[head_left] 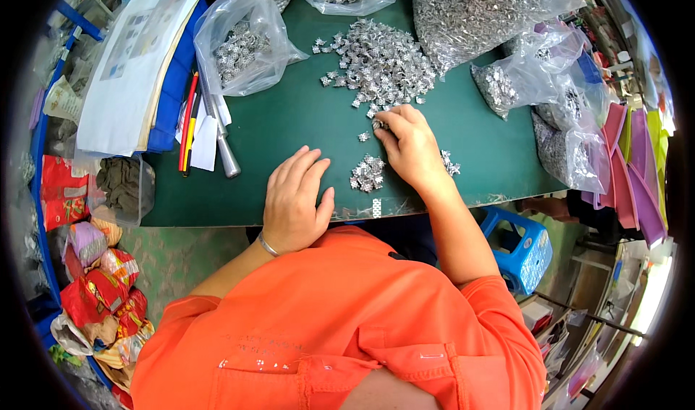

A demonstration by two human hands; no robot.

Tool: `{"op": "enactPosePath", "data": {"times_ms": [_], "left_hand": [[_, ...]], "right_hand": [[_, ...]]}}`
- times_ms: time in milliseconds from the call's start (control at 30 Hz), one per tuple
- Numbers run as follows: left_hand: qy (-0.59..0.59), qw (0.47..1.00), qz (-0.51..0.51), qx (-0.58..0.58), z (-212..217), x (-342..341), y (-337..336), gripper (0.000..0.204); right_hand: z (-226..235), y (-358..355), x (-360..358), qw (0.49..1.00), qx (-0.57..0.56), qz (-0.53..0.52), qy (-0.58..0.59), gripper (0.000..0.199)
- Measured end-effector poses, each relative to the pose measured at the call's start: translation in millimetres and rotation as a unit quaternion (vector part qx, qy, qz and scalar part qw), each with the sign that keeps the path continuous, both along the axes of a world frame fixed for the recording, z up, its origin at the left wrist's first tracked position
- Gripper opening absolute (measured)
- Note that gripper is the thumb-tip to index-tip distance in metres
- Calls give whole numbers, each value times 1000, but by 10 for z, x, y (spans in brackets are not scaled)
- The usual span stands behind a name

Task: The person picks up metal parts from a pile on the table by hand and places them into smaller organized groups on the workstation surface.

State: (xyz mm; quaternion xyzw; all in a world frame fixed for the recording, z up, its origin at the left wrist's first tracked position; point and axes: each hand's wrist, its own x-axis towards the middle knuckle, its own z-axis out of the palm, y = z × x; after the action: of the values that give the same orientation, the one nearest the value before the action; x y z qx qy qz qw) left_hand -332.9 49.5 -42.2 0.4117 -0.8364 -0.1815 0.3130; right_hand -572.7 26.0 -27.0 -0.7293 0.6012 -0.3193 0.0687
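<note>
The right hand (413, 145) pinched a small metal piece (380, 124) at the near edge of a large heap (391, 62), seemingly mostly unworked, with two small piles (368, 174) apparently done and the left hand (293, 200) spread loosely on the worktop (260, 127).

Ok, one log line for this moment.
right hand: pinching small metal part; left hand: open, palm down over table; large metal-parts heap: ahead; small pile: between hands

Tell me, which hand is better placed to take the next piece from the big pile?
Probably the right hand: it is at the near edge of the big pile, pinching what looks like a small metal piece. The left hand lies farther off on the green table.
</note>
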Motion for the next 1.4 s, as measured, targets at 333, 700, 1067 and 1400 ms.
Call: {"op": "enactPosePath", "data": {"times_ms": [333,700,1067,1400], "left_hand": [[-2,1000,10,-18,2,-12,23,46],[-7,999,36,0,28,-31,17,41],[-27,999,42,-3,22,-46,18,37],[-29,998,55,-13,24,-29,14,34]], "right_hand": [[5,44,93,1000,9,5,-20,10],[99,71,-118,998,9,27,63,7],[119,219,-371,997,-38,-33,-52,10],[619,446,-339,825,-6,237,-514,14]]}}
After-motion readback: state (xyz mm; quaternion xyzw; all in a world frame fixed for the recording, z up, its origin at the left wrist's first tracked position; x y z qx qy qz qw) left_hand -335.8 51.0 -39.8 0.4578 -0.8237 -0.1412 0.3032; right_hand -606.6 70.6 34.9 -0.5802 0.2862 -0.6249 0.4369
